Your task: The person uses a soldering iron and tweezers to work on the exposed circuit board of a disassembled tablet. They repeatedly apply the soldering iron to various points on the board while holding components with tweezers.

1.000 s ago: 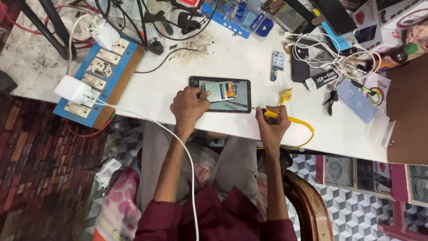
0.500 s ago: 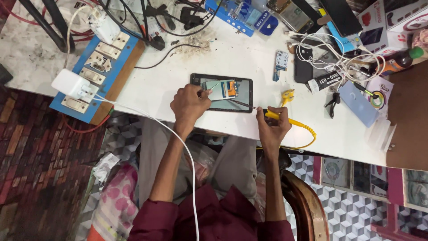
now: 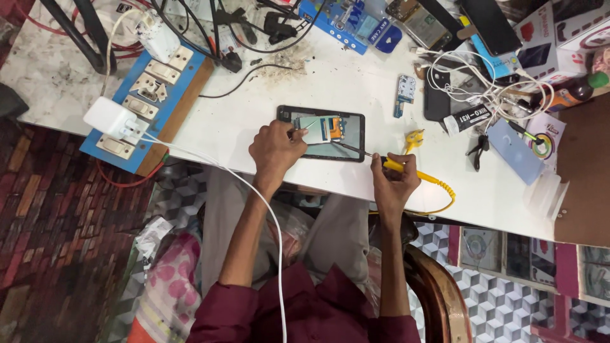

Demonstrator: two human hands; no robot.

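An opened phone [image 3: 330, 121] lies back-up on the white table [image 3: 254, 101], its inner board and orange parts exposed. My left hand [image 3: 274, 151] rests on the phone's left end, its fingers pinching a thin metal tool whose tip points into the phone. My right hand [image 3: 394, 183] sits at the table's front edge, gripping a yellow-handled soldering iron [image 3: 389, 164]. Its thin metal tip reaches left onto the phone's lower right part. A yellow coiled cord [image 3: 438, 187] trails from the iron along the edge.
A blue switchboard [image 3: 149, 95] with a white charger [image 3: 109, 118] overhangs the table's left edge, and the charger's white cable [image 3: 254, 197] crosses my lap. Right of the phone lie a small circuit board [image 3: 405, 89], a black phone [image 3: 437, 96], tangled white cables [image 3: 483, 82], a bottle [image 3: 572, 92] and boxes.
Both hands stay on the phone almost unmoved. The view has shifted slightly, so the table sits a little differently in frame.
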